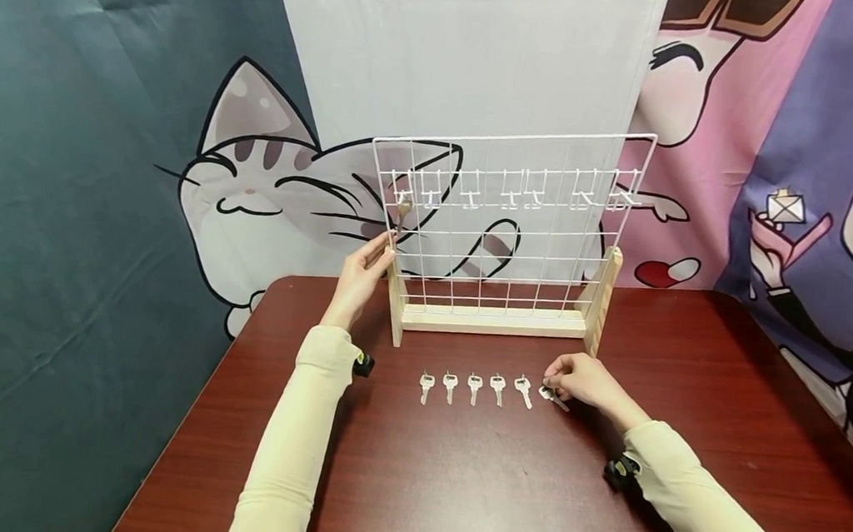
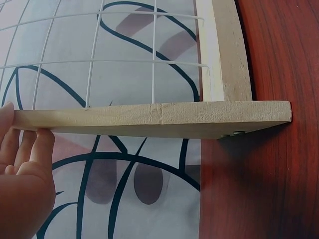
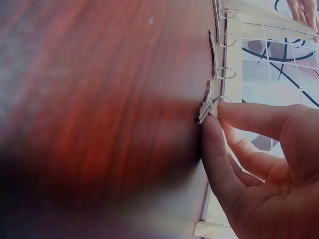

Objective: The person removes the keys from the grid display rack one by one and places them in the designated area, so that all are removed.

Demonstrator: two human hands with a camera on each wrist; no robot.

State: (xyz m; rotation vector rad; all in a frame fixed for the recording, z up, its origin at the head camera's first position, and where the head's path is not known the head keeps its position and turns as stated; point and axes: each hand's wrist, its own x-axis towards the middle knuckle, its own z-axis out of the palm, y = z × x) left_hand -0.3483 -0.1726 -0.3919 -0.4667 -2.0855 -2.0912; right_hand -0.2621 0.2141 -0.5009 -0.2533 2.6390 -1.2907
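Note:
My left hand (image 1: 361,273) grips the top of the left wooden upright (image 1: 396,297) of a white wire grid rack (image 1: 498,309). In the left wrist view, fingertips and thumb close on the end of that wooden upright (image 2: 164,117). With thumb and forefinger, my right hand (image 1: 584,380) pinches the rightmost key (image 1: 553,396) at its ring end, low over the table. The right wrist view shows this key (image 3: 205,107) tilted beside the fingertips. To its left lie several silver keys (image 1: 474,388) in a row, each with a small ring. One key (image 1: 404,206) hangs from the leftmost hook.
Several white hooks (image 1: 510,197) line the upper part of the grid. The rack stands on the dark red table (image 1: 454,485) behind the keys, with a second wooden upright (image 1: 604,305) on the right. A cartoon-printed cloth (image 1: 247,193) hangs behind.

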